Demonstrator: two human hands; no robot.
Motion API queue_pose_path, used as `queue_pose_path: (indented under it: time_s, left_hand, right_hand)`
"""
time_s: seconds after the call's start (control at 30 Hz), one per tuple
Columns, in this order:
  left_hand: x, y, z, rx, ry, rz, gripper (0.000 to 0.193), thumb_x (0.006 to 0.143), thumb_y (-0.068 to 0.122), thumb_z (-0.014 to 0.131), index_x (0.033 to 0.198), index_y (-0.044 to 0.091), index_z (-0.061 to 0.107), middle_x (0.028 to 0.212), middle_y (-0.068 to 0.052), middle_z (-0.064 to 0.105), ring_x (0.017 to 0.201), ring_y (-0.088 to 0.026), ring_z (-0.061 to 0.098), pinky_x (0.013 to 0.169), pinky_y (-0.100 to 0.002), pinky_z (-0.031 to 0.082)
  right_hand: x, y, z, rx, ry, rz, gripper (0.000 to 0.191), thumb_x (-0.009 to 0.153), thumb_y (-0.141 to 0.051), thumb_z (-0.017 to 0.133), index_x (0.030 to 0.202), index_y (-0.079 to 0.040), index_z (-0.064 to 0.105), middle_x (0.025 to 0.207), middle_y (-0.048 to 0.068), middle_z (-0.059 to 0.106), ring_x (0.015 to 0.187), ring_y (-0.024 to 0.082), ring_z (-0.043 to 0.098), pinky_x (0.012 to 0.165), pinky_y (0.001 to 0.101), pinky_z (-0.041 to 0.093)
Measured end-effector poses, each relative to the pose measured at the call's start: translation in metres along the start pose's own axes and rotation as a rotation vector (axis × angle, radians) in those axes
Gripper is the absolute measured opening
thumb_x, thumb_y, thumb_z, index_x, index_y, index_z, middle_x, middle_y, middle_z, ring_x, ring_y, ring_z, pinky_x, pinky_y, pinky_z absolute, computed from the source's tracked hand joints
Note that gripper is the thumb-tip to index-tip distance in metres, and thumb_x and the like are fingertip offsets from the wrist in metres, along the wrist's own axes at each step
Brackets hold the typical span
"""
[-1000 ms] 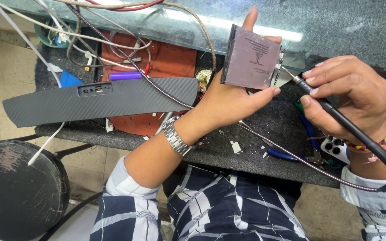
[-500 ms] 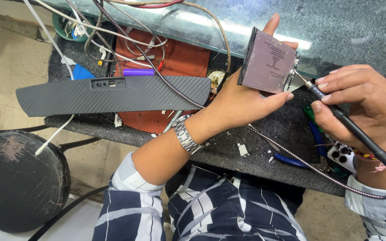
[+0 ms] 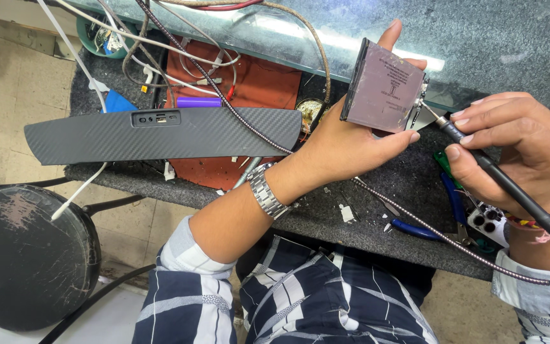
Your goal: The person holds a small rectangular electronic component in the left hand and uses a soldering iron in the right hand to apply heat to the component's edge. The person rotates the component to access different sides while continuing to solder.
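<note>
My left hand [image 3: 345, 143] holds a flat purplish square module [image 3: 383, 86] upright above the dark workbench [image 3: 377, 216], thumb along its lower edge and fingers behind it. A metal watch sits on that wrist. My right hand [image 3: 517, 143] grips a black pen-like tool [image 3: 472, 150] with a thick black cable curving off to the right. The tool's thin metal tip touches the module's right edge. A beaded bracelet is on the right wrist.
A long carbon-patterned panel [image 3: 160, 134] lies across the bench's left end over a red mat [image 3: 249, 89]. A braided cable [image 3: 237, 105], white wires, a purple cylinder [image 3: 200, 102], blue-handled pliers [image 3: 415, 229] and a phone back [image 3: 488, 223] lie about. A round black stool [image 3: 27, 255] stands lower left.
The view has shifted slightly; both hands with the module and tool sit a little higher and further right in frame. The tool tip stays at the module's right edge.
</note>
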State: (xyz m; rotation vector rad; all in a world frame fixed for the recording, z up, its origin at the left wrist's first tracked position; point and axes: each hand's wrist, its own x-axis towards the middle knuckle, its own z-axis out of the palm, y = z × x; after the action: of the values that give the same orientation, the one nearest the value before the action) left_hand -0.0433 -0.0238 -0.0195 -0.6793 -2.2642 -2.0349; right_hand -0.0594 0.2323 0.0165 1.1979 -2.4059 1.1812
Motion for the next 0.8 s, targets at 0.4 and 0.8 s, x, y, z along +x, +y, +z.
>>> queue_pose_path:
  time_s: [0.4,0.8]
  left_hand:
    - [-0.0009,0.0003,-0.0004,-0.006,0.001,0.006,0.109,0.096,0.012,0.078,0.164,0.018,-0.006,0.155,-0.006,0.051,0.14,-0.021,0.058,0.12,-0.034,0.048]
    - [-0.0009,0.0013,-0.0019,-0.02,-0.004,-0.004,0.107,0.096,0.012,0.077,0.165,0.017,-0.004,0.154,-0.006,0.052,0.137,-0.019,0.06,0.118,-0.033,0.049]
  right_hand:
    - [0.0014,-0.0007,0.0,-0.008,-0.005,-0.001,0.022,0.088,-0.003,0.083,0.095,-0.003,0.062,0.106,0.016,0.069,0.1,0.026,0.072,0.098,0.0391,0.059]
    - [0.0024,-0.0029,-0.0002,0.003,-0.004,0.017,0.022,0.088,-0.004,0.083,0.095,-0.003,0.062,0.103,0.015,0.069,0.1,0.026,0.072,0.099,0.0379,0.059]
